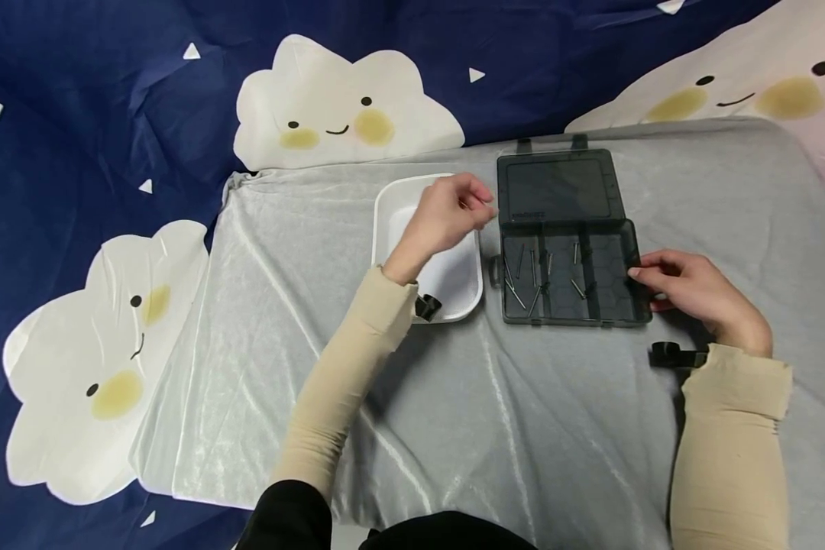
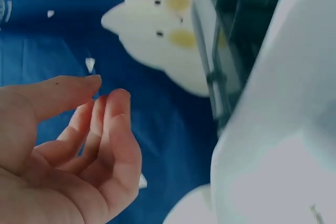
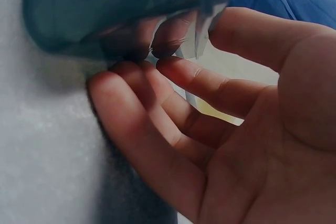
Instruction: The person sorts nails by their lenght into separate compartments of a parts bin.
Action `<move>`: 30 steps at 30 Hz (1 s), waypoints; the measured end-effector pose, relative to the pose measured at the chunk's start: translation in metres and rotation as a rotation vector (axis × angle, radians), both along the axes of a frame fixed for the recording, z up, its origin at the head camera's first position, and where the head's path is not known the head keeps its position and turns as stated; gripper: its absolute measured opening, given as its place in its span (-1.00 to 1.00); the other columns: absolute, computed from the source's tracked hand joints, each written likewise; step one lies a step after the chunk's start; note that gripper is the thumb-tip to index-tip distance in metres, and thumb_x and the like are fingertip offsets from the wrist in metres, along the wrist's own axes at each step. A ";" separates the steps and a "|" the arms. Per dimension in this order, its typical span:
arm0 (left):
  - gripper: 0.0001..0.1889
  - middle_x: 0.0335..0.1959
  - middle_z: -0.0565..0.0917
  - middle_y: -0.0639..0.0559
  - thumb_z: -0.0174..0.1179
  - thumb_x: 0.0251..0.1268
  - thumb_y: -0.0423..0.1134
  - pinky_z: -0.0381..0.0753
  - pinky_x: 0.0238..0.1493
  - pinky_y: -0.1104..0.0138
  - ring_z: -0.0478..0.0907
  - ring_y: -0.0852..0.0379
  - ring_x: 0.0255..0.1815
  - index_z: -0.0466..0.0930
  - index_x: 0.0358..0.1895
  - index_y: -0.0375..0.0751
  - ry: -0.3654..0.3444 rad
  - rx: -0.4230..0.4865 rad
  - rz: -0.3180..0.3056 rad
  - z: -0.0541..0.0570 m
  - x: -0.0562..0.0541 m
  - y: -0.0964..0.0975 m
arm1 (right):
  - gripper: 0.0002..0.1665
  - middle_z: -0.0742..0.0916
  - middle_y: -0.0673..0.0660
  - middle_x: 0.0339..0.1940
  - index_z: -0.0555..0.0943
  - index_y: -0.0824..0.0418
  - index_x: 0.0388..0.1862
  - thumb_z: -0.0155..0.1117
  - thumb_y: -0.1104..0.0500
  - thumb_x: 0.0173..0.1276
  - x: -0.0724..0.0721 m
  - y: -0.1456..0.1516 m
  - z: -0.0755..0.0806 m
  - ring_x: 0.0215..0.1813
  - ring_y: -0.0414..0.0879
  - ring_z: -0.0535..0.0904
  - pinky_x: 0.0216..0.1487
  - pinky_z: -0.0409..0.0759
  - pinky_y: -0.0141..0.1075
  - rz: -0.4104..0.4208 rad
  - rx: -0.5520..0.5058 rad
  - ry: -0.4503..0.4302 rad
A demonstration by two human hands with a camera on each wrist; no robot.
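My left hand hovers over the right part of a white tray, its fingers loosely bent. In the left wrist view, thumb and fingertips come near each other with nothing visible between them. A dark see-through compartment box lies with its lid tipped back. At the box's right edge, my right hand grips the wall, thumb at the rim and other fingers against the side. Several thin metal nails or screws lie in its left and middle compartments. One small thin piece shows inside the tray.
A grey velvety cloth covers the table. Behind it hangs a blue cloth with printed clouds. The tray stands just left of the box, with a narrow gap between. Black wrist mounts stick out from both sleeves.
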State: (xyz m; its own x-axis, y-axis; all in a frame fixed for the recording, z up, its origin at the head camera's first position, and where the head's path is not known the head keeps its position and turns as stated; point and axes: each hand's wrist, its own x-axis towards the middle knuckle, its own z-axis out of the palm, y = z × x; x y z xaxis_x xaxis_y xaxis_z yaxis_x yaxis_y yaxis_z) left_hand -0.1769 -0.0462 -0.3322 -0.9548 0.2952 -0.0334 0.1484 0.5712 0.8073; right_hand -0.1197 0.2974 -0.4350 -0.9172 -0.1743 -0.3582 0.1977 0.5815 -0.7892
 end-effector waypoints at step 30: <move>-0.86 -0.24 0.72 -0.11 0.12 0.17 -0.40 0.50 -0.35 0.34 0.54 0.07 -0.39 0.68 -0.34 -0.22 -0.141 -0.548 0.167 -0.074 -0.034 -0.055 | -0.47 0.59 -0.29 -0.36 0.37 0.33 0.13 0.10 -0.07 0.45 0.001 0.001 -0.002 -0.32 -0.41 0.55 -0.31 0.65 -0.35 -0.026 -0.038 0.002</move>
State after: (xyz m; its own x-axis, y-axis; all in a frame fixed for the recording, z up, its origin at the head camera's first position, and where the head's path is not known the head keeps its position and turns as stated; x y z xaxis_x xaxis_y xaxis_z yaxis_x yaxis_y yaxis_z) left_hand -0.2105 -0.1017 -0.4058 -0.9622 0.0451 -0.2686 -0.0669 0.9169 0.3935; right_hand -0.1189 0.2980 -0.4367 -0.9221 -0.1642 -0.3504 0.2109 0.5460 -0.8108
